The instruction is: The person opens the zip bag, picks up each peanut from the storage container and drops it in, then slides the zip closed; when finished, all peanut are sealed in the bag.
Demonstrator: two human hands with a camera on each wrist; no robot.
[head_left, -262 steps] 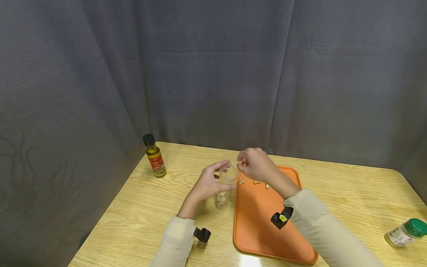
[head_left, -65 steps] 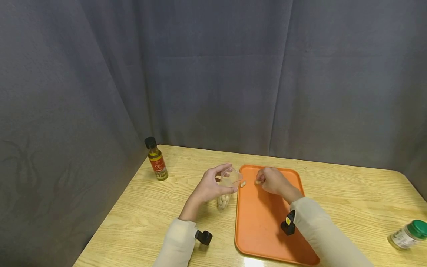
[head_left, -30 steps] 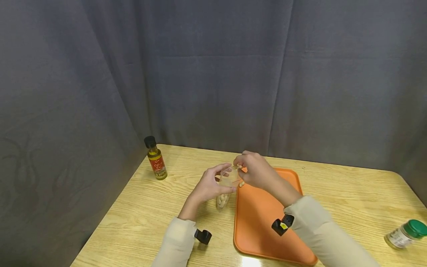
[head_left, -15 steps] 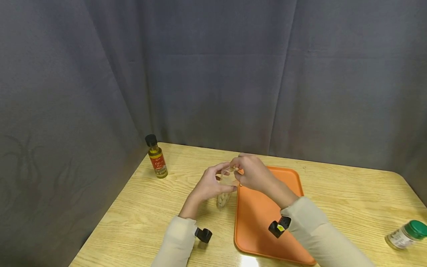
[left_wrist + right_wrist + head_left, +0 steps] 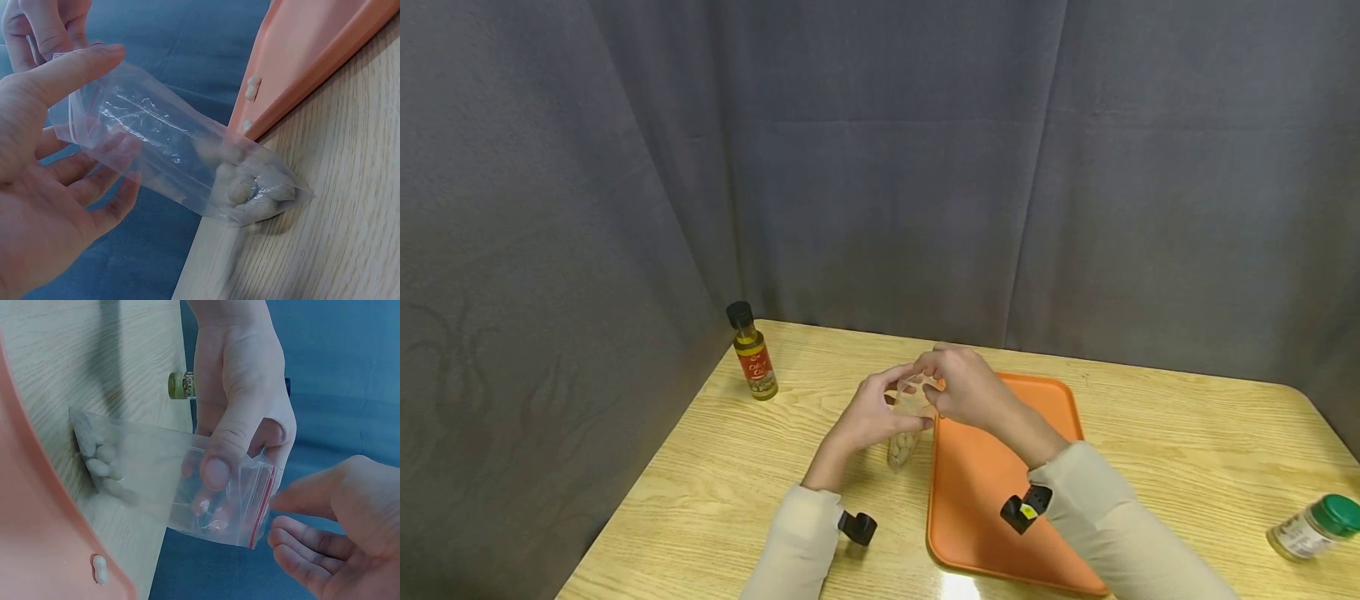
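Observation:
My left hand (image 5: pixel 868 414) holds a clear zip bag (image 5: pixel 169 131) by its mouth, thumb on one side and fingers on the other. The bag slants down, with several peanuts (image 5: pixel 103 459) gathered in its bottom corner. A blurred peanut (image 5: pixel 215 150) shows inside, above that pile. At the red-lined mouth is my right hand (image 5: pixel 966 383), its thumb and fingertips slightly apart and no peanut visible between them. One peanut (image 5: pixel 100 569) lies on the orange tray (image 5: pixel 992 500) near its left rim; in the head view the right hand mostly hides it.
An olive oil bottle (image 5: pixel 754 358) with a black cap stands at the table's back left. Near the right edge is a green-lidded spice jar (image 5: pixel 1311 527). Grey curtains (image 5: pixel 880 183) rise behind and to the left of the wooden table (image 5: pixel 700 483).
Several peanuts lay on the tray earlier. My right hand took one from it, carried it left to the bag's mouth and let it go there. The left hand stayed on the bag.

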